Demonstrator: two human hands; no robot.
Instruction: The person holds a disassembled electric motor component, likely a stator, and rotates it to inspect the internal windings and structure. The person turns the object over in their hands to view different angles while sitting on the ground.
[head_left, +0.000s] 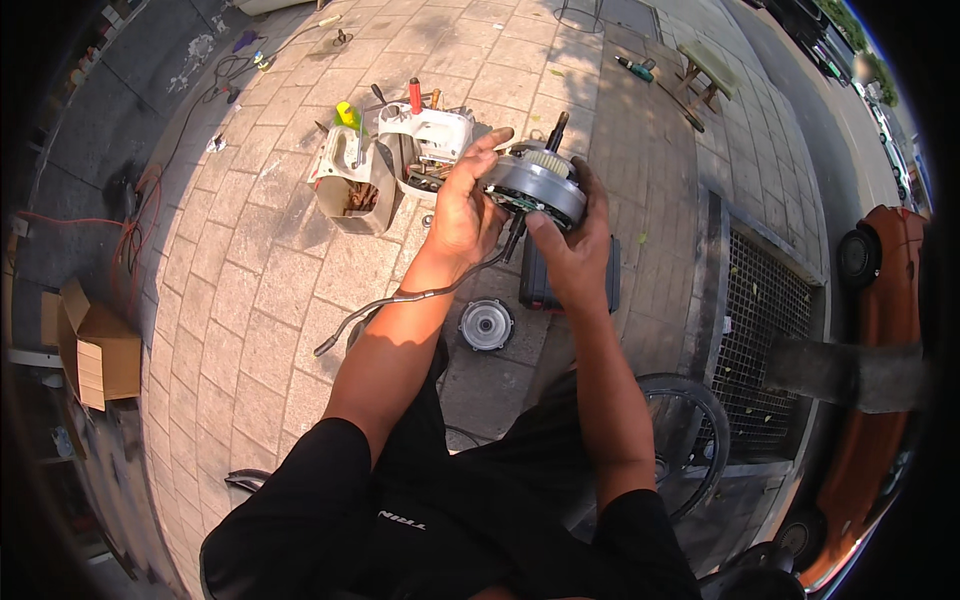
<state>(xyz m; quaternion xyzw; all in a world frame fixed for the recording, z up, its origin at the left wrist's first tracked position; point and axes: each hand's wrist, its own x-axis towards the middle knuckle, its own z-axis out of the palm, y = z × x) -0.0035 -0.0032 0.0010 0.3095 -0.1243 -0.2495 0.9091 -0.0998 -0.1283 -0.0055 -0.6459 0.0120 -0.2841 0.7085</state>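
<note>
Both my hands hold a bare hub motor core (536,190) up in front of me. It has a silver metal ring, a pale toothed gear on top and an axle sticking out above and below. My left hand (466,208) grips its left side, fingers reaching up behind it. Around the right side wraps my right hand (582,248), thumb pressed at the lower edge. From the lower axle end a black cable (405,297) hangs across my left forearm. On the paving below lies a round silver hub cover (487,325). A dark case (537,278) rests partly hidden behind my right hand.
Ahead stand a cut-open jug (372,207) and a white jug (445,130) with tools. A tyred wheel (712,420) lies at right near a floor grate (765,345). A cardboard box (112,345) sits left; a drill (636,69) and stool (708,66) are far right.
</note>
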